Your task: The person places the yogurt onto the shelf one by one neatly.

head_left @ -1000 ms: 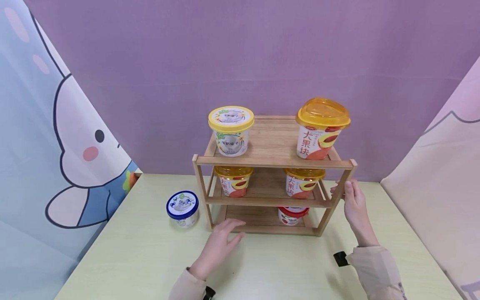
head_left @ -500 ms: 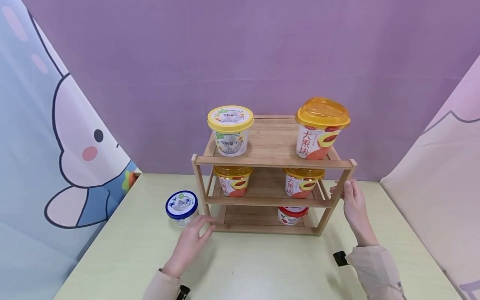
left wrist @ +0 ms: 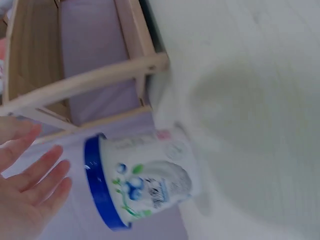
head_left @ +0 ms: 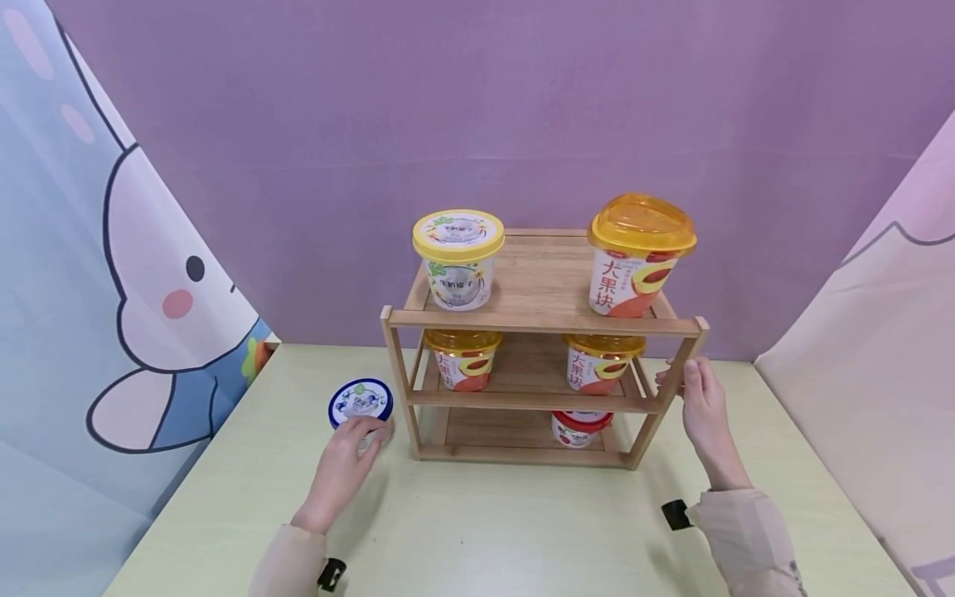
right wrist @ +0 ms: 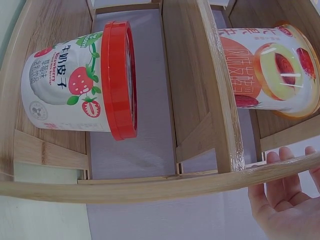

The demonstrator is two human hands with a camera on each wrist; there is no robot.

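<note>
My left hand point(head_left: 337, 471) is at the near side of a tub with a blue lid point(head_left: 360, 398), left of the wooden rack point(head_left: 545, 278). In the left wrist view its fingers are spread and stand apart from the tub point(left wrist: 150, 180), which is printed with blueberries. My right hand point(head_left: 705, 410) holds the rack's right front post, its fingers curled behind it. In the right wrist view the fingertips of that hand point(right wrist: 285, 205) show past the post. Near it are a red-lidded strawberry tub point(right wrist: 75, 82) and a peach-printed cup point(right wrist: 270, 70).
On the top shelf stand a yellow-lidded tub point(head_left: 458, 261) and a tall cup with a domed orange lid point(head_left: 637, 257). The middle shelf carries two similar cups, left point(head_left: 464, 361) and right point(head_left: 600, 365). A purple cloth point(head_left: 477, 108) hangs behind the table point(head_left: 477, 531).
My left hand has moved left, from the front of the rack to the blue-lidded tub. My right hand has stayed on the post.
</note>
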